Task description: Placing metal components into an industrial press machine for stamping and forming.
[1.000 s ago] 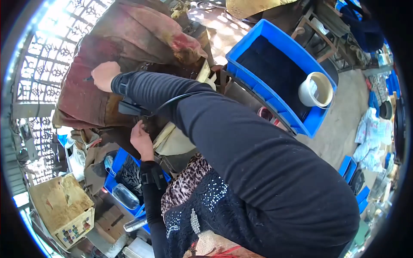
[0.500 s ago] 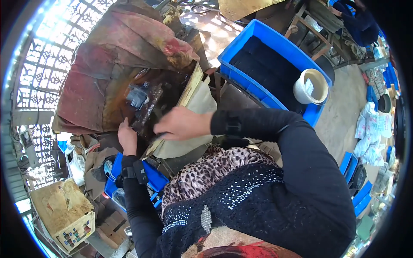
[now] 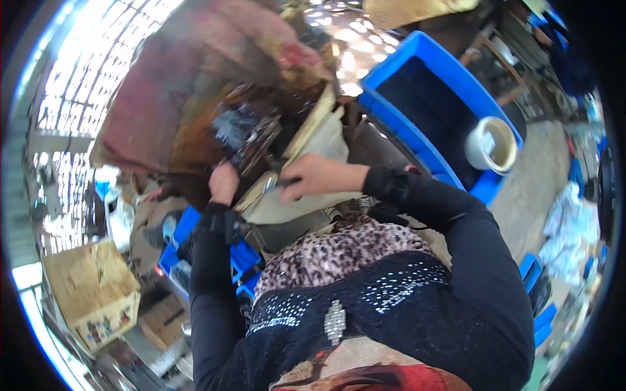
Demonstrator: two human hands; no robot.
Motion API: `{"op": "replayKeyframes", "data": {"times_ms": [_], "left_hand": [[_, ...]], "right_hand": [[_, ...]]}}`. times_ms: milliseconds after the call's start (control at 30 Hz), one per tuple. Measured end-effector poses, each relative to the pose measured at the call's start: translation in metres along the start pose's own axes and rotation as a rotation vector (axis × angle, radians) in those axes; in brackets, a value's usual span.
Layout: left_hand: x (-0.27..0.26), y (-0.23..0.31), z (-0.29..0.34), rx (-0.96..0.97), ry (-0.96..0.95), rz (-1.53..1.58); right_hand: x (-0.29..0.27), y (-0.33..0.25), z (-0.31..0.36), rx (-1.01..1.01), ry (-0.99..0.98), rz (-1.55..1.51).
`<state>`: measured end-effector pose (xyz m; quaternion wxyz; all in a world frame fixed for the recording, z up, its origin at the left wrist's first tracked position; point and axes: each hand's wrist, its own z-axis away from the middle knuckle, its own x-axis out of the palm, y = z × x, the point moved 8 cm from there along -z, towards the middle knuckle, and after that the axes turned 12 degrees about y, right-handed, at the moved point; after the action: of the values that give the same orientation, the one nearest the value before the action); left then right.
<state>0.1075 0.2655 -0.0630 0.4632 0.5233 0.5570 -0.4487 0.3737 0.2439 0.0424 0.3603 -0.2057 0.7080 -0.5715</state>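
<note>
A cluttered workshop lies around the fingers, with a bright latticed wall far off to their left. Closest in, the right hand is wrapped around a small dark-handled metal tool, whose shiny end sticks out from the fingertips toward the left hand. The left fingers are curled at the near edge of a dark work surface; I cannot tell whether they pinch anything. A cream sheet spreads beneath the right fingers. Just beyond the left fingertips sits a crumpled, greyish, plastic-looking bundle. Past it, a stained reddish cloth drapes the far side. Well apart, right of the right fingers, a blue tray holds a whitish bucket.
</note>
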Motion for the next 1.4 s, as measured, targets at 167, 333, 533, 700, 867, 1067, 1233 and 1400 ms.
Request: {"op": "replayKeyframes", "data": {"times_ms": [167, 333, 533, 700, 867, 1067, 1233, 1400], "left_hand": [[0.014, -0.043, 0.022, -0.105, -0.003, 0.044], [-0.045, -0.057, 0.034, -0.531, -0.077, 0.519], [-0.105, -0.011, 0.041, -0.685, 0.19, 1.035], [-0.132, 0.028, 0.039, -0.615, 0.298, 1.056], [-0.136, 0.055, 0.04, -0.593, 0.295, 0.934], [-0.151, 0.09, 0.035, -0.261, 0.529, 0.43], [-0.149, 0.109, 0.036, -0.201, 0.51, 0.309], [-0.149, 0.099, 0.041, -0.071, 0.448, 0.42]], "right_hand": [[-0.004, 0.044, -0.042, 0.56, 0.247, -0.429], [-0.001, 0.051, -0.052, 0.474, 0.233, -0.953], [0.013, 0.049, -0.08, 0.489, 0.329, -1.006], [0.024, 0.032, -0.102, 0.434, 0.419, -1.075], [0.018, 0.025, -0.093, 0.425, 0.479, -1.114], [0.022, 0.021, -0.096, 0.345, 0.458, -1.177], [0.017, 0.025, -0.092, 0.376, 0.556, -1.001], [0.003, 0.033, -0.086, 0.393, 0.494, -0.999]]}}
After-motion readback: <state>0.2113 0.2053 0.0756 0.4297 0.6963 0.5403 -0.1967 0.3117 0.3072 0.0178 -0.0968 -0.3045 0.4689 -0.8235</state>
